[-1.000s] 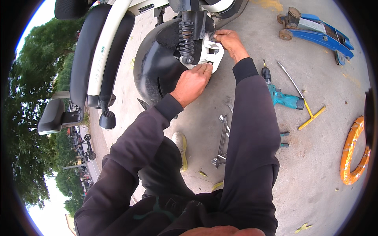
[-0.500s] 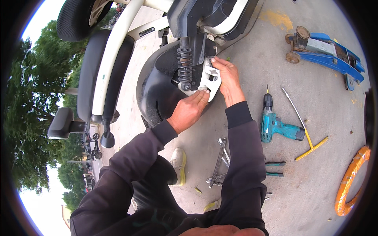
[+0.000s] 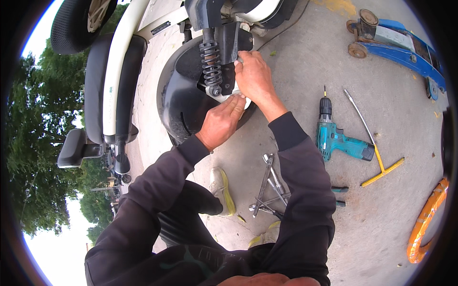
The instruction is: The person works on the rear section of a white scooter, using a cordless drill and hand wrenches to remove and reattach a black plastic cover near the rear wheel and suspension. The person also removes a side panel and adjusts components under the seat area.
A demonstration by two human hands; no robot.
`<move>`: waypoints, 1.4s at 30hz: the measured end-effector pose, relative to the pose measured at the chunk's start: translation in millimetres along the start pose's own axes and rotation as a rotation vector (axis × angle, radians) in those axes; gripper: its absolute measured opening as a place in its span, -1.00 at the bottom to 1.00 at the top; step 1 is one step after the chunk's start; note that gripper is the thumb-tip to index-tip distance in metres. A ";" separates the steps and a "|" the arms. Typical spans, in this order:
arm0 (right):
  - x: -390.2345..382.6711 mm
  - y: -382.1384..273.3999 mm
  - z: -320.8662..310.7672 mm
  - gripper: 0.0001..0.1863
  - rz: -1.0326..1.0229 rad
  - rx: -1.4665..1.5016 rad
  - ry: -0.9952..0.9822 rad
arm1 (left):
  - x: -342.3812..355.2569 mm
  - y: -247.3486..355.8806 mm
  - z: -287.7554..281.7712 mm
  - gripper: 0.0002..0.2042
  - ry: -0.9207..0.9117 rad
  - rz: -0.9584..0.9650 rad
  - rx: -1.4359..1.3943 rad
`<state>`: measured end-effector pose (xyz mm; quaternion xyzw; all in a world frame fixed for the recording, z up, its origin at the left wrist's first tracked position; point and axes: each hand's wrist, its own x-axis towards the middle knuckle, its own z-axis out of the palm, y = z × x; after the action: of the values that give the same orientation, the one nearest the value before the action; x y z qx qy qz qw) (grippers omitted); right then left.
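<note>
White bracket [image 3: 247,102] | now mostly hidden by right hand [image 3: 254,77] | left hand [image 3: 219,122] close beside | hands' grip unclear

Ground: I'm standing on grey concrete [image 3: 372,224], a yellowish stain [image 3: 336,5] showing far ahead.
Footing: my pale, yellow-soled shoes [image 3: 220,188] are resting on it.
Wrenches: metal wrenches [image 3: 263,186] are lying crossed near my feet.
Teal handles: a hand tool [image 3: 340,189] is lying half hidden from me.
Drill: a teal cordless drill [image 3: 341,140] is lying beside a yellow T-handled tool [image 3: 382,171].
Jack: a blue floor jack [image 3: 396,45] is standing to my far right.
Ring: an orange ring [image 3: 424,226] is lying right of me, partly out of view.
</note>
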<state>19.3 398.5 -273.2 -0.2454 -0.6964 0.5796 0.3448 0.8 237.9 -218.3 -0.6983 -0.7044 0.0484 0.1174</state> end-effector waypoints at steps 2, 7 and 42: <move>16.9 12.6 -2.8 -0.72 0.146 0.173 0.014 | 7.0 3.5 1.3 -0.58 -0.001 0.007 0.010; 40.9 29.6 9.2 -0.63 0.330 0.192 0.048 | 7.1 1.8 2.2 -0.59 -0.017 0.007 -0.001; 19.2 14.0 -36.5 -0.83 0.078 -0.326 -0.168 | 20.6 11.2 28.7 -0.60 -0.059 -0.180 0.069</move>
<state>34.0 438.9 -279.8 -0.2757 -0.7972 0.4907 0.2184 5.0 261.3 -246.6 -0.6262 -0.7653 0.0824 0.1243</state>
